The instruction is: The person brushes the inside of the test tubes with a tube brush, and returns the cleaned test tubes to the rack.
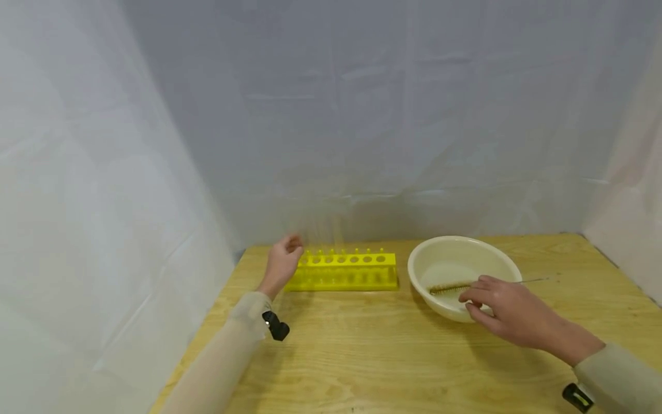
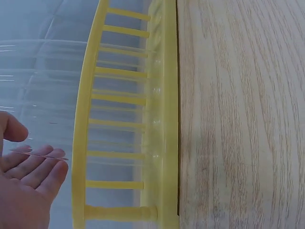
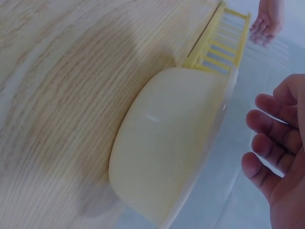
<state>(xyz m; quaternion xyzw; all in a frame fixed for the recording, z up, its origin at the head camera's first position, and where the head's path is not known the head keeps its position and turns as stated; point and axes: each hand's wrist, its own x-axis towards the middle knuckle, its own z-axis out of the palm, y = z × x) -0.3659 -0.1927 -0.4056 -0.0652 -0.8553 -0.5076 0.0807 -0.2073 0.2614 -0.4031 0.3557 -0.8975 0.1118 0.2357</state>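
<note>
Beside the left end of a yellow test tube rack (image 1: 369, 280), my left hand (image 1: 281, 262) hovers with fingers relaxed and the thumb apart from them. Several clear test tubes (image 2: 52, 78) stand in the rack, faint in the head view. A thin clear edge crosses the left fingers (image 2: 35, 174); whether they touch a tube is unclear. Over the near right rim of a cream bowl (image 1: 421, 261) is my right hand (image 1: 517, 313), its fingers loosely bent and nothing visible in them. A test tube brush (image 1: 447, 287) lies in the bowl, its wire handle passing behind that hand and out over the rim.
A wooden table (image 1: 341, 351) carries the rack on the left and the bowl on the right. Pale sheeting (image 1: 362, 126) rises behind the table, with more along both sides. Black wrist bands sit on both sleeves.
</note>
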